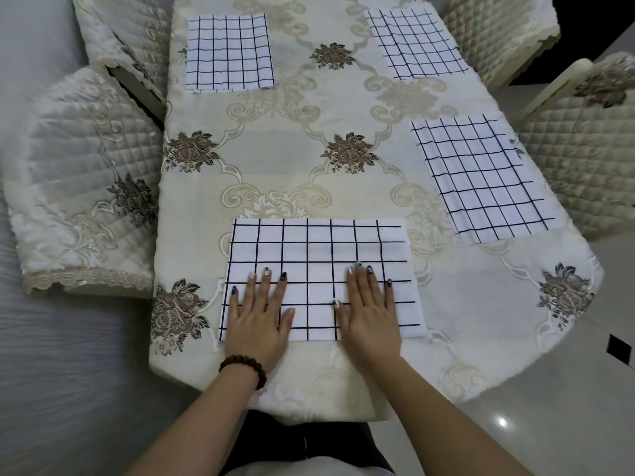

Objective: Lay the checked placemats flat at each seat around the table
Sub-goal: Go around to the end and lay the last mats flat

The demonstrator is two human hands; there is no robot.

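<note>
A white placemat with a black check (319, 249) lies flat at the near end of the table (275, 159). My left hand (259, 316) and my right hand (369, 310) rest palm down on its near half, fingers straight and spread. Three more checked placemats lie flat: one at the far left (228, 51), one at the far right (415, 42), one at the right side (484, 176). The left side of the table beside the nearer left chair bears no mat.
The table carries a cream cloth with brown flower motifs. Quilted cream chairs stand around it: two on the left (86, 173) (123, 42), two on the right (584, 149) (498, 29). Pale floor shows at both sides.
</note>
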